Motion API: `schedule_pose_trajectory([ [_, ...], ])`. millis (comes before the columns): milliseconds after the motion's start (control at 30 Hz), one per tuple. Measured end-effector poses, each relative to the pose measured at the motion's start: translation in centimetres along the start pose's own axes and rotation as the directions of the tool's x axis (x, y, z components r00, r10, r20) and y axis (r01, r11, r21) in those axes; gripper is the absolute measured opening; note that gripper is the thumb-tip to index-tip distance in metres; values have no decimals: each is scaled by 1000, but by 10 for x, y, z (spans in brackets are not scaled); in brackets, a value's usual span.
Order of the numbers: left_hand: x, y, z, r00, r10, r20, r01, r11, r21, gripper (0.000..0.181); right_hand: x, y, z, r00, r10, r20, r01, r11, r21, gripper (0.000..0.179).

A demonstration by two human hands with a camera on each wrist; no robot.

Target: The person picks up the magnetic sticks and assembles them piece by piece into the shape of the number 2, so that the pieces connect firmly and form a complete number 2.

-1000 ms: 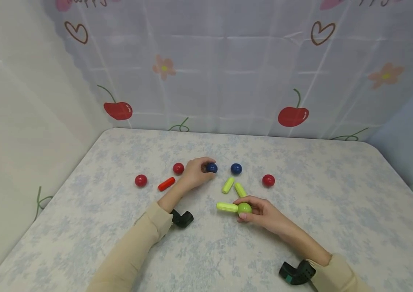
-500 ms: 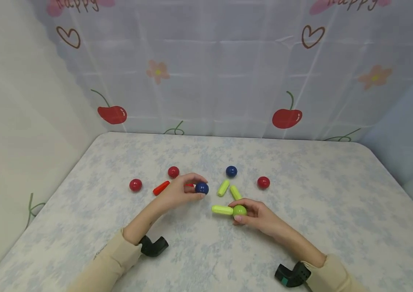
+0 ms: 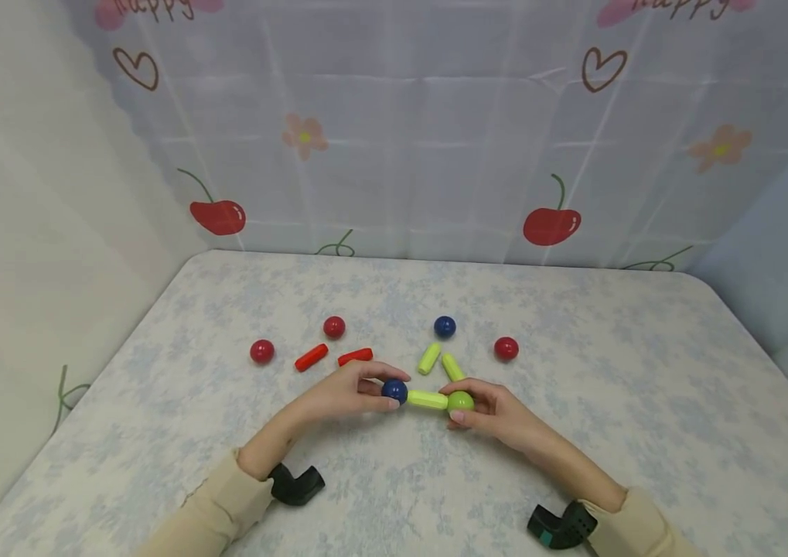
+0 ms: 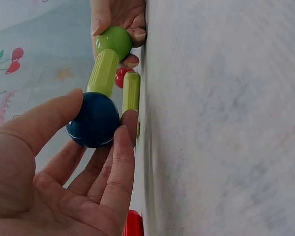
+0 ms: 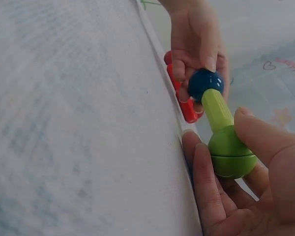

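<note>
My left hand (image 3: 348,393) pinches a dark blue ball (image 4: 93,120) between thumb and fingers. My right hand (image 3: 501,411) holds a green ball (image 5: 231,152) the same way. Between the balls runs a ridged yellow-green stick (image 3: 427,399), its right end joined to the green ball and its left end against the blue one. In both wrist views the three pieces form one line, close over the tabletop. Just behind my right fingers lies another yellow-green stick (image 3: 452,367), with a third yellow-green stick (image 3: 429,359) beside it.
Two red sticks (image 3: 312,357) and two red balls (image 3: 262,352) lie on the table (image 3: 609,371) to the left. A second blue ball (image 3: 445,326) rests behind the yellow-green sticks, and another red ball (image 3: 506,349) sits to the right. A printed curtain (image 3: 394,155) hangs behind the table.
My left hand has brought the blue ball from the back of the table toward me, onto the stick's left end. My right hand has stayed nearly still, holding the green ball.
</note>
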State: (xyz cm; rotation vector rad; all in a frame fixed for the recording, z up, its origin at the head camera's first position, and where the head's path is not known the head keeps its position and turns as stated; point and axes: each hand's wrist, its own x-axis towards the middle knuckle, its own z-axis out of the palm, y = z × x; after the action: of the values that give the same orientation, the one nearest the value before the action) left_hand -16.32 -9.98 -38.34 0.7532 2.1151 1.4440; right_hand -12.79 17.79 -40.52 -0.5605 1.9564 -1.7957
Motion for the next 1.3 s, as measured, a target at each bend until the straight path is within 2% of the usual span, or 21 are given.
schedule_pose_trajectory([
  [300, 1, -2, 8, 1000, 28, -7, -28, 1000, -7, 33, 0, 0, 0, 1000, 2, -9, -2, 1000, -19, 39],
  [533, 5, -5, 16, 997, -1, -78, 0, 1000, -16, 29, 3, -1, 3, 999, 27, -42, -28, 999, -27, 39],
  [833, 9, -9, 27, 989, -31, -143, 38, 998, 47, 20, 5, -4, 10, 999, 29, -45, -33, 996, -85, 37],
  [1000, 9, -8, 26, 984, -24, -176, 32, 998, 48, 21, 8, -6, 12, 998, 18, -53, -24, 993, -119, 36],
  [1200, 10, -8, 28, 987, -3, -159, 8, 1000, 31, 21, 7, -4, 14, 998, 19, -59, -26, 993, -112, 37],
  [1300, 12, -9, 31, 989, -4, -149, 6, 1000, 14, 20, 5, -7, 12, 999, 21, -29, -24, 994, -109, 39],
])
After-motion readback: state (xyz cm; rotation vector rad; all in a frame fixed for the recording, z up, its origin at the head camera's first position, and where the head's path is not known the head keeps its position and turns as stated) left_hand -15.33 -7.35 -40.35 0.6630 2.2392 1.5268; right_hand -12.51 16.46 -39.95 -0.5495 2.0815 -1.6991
